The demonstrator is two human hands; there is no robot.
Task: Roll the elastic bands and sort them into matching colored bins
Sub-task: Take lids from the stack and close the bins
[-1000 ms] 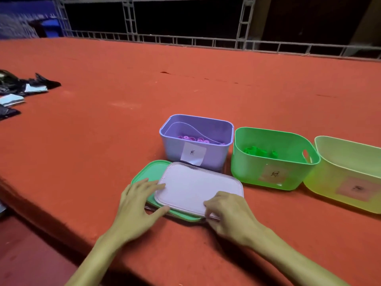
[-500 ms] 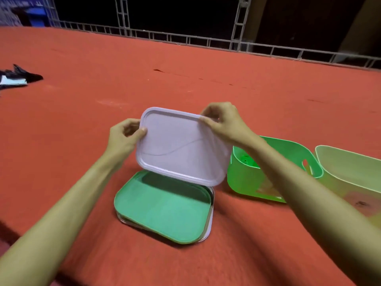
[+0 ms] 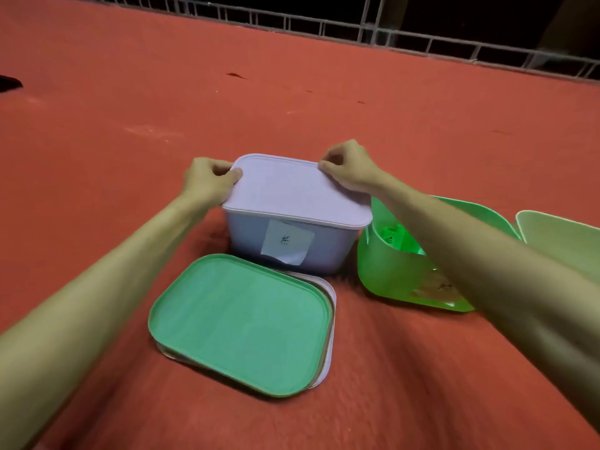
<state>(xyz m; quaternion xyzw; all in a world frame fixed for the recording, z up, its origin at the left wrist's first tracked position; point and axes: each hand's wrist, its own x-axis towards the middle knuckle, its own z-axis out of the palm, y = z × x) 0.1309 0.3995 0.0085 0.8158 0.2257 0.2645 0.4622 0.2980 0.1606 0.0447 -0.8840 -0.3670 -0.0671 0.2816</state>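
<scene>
Two hands are closing the purple bin (image 3: 253,248)

Both hands are holding the purple lid (image 3: 298,193) by its far corners. The left hand (image 3: 207,180) is pinching the far left corner with curled fingers, and the right hand (image 3: 347,167) is pinching the far right corner the same way. The lid is lying flat on top of the purple bin. That bin is sitting on the red table (image 3: 292,108) right in front of the person, with its paper label (image 3: 287,241) facing them. The lid's long side is running left to right, from one hand to the other, so both hands are just as near to it. Its near edge is pointing back at the person and no hand is touching it. I think pushing down on that near edge is coming next, to shut the bin all the way. A green lid (image 3: 240,323) is lying just in front of the bin, on top of a pale lid (image 3: 331,306). The green bin (image 3: 389,280) is standing just to the right with green rolls (image 3: 394,237) inside, and a yellow-green bin (image 3: 558,241) is peeking in beside it
</scene>
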